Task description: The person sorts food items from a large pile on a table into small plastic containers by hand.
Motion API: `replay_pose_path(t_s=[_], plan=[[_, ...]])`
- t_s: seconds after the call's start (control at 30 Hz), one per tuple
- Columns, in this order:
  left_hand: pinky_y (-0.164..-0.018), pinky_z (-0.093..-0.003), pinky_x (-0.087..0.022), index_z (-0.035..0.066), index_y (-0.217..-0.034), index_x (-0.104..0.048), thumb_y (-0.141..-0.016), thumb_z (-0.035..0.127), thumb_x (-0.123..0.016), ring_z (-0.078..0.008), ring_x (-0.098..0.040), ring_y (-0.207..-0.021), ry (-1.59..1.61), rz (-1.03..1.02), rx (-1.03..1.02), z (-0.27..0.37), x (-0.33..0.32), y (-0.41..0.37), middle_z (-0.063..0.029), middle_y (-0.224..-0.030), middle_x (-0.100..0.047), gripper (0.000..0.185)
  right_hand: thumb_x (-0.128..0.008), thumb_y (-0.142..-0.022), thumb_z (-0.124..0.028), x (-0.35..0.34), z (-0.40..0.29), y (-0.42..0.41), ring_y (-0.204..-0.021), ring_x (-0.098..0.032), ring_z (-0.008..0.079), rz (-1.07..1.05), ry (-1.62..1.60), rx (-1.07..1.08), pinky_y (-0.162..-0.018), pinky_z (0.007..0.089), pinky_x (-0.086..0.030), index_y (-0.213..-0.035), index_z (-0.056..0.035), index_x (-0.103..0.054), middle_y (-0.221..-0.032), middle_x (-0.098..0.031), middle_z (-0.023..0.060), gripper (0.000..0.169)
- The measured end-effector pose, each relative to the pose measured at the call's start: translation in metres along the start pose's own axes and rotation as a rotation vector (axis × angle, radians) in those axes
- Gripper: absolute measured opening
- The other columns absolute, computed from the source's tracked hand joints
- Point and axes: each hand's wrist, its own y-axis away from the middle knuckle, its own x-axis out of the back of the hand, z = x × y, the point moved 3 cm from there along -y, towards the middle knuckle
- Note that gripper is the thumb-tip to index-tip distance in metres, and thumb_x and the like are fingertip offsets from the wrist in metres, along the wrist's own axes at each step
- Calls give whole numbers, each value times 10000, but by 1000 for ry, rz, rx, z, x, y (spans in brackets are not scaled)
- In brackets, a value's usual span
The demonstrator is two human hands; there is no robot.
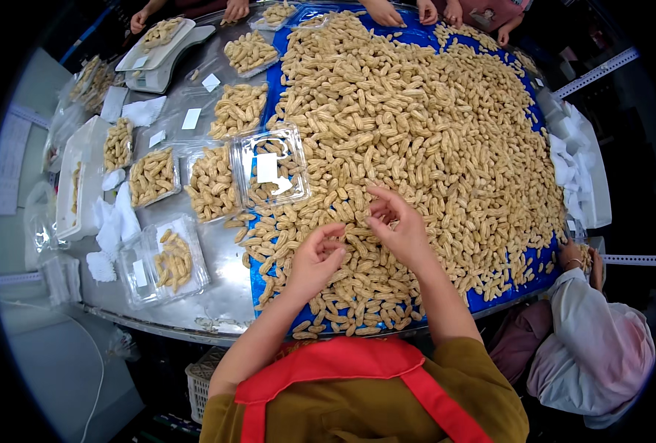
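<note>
A broad heap of unshelled peanuts (416,127) covers a blue plastic sheet (486,296) on a metal table. My left hand (316,261) hovers over the near part of the heap, its fingers loosely curled and apart. I see nothing held between them. To its right, my right hand (397,230) hangs over the peanuts with thumb and forefinger spread; no peanut shows clearly in its grasp. Left of my hands sits a clear plastic clamshell box filled with peanuts (213,185), its hinged lid (272,166) lying open over the heap's edge.
An open clamshell (181,260) at near left holds a white pad and some peanuts. More filled boxes (153,176) stand on the metal tabletop (223,277). A scale (159,55) carries peanuts at far left. Co-workers' hands (383,12) reach in opposite; another person (588,332) is at right.
</note>
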Motion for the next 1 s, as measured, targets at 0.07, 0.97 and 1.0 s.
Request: replay_pose_path(t_s=[0.07, 0.97, 1.0], plan=[[-747, -240, -506, 15, -1210, -483, -851, -10, -582, -114, -579, -937, -105, -18, -77, 6, -7, -5, -83, -1120, -550, 373, -661, -793, -52, -5, -8, 6, -724, -585, 114, -21, 43, 42, -653, 248, -489, -1257, -124, -536, -871, -621, 49, 485], [-587, -264, -487, 30, -1116, -520, -950, 185, -405, -182, -612, -788, 502, -173, 330, -21, 23, 15, -102, -904, -606, 255, -607, -866, -205, 17, 55, -43, -551, -535, 72, -161, -181, -359, -515, 216, -431, -934, -25, -647, -675, -605, 10, 196], [-576, -261, -479, 35, -1110, -523, -956, 204, -398, -178, -604, -766, 529, -105, 348, -12, 14, 14, -102, -897, -606, 261, -606, -869, -204, 15, 37, -30, -543, -529, 69, -288, -212, -362, -508, 209, -426, -937, -28, -650, -664, -599, 4, 194]])
